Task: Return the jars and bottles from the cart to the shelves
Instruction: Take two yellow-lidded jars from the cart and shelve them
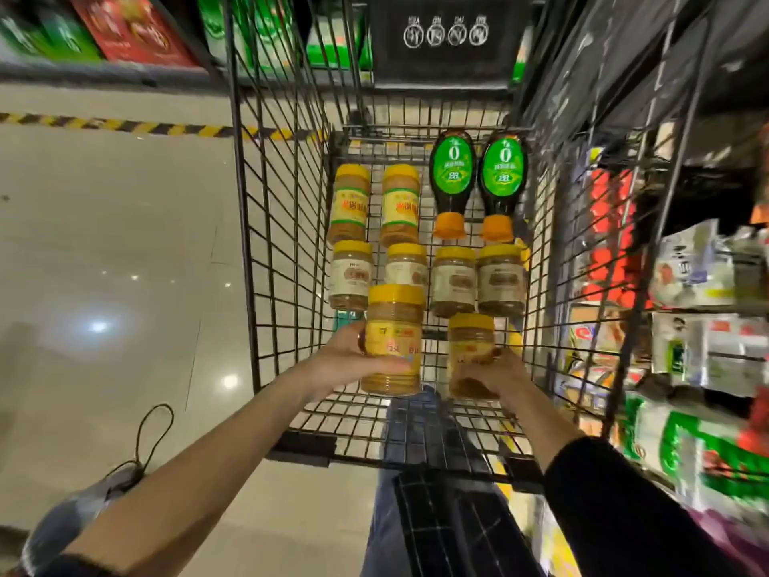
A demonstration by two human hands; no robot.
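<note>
I look down into a black wire cart (287,226). My left hand (347,360) grips a yellow-lidded jar (393,339) lifted above the cart floor. My right hand (493,370) is closed around a second yellow-lidded jar (470,347) just to its right. On the cart floor lie two yellow-label jars (351,204), (400,206), several pale-label jars (453,281), and two dark bottles with green labels and orange caps (452,181), (502,185).
Shelves with packaged goods (703,326) run close along the cart's right side. Green and red boxes (125,31) fill a shelf at the far left. Glossy tiled floor (104,243) with a yellow-black striped line lies to the left.
</note>
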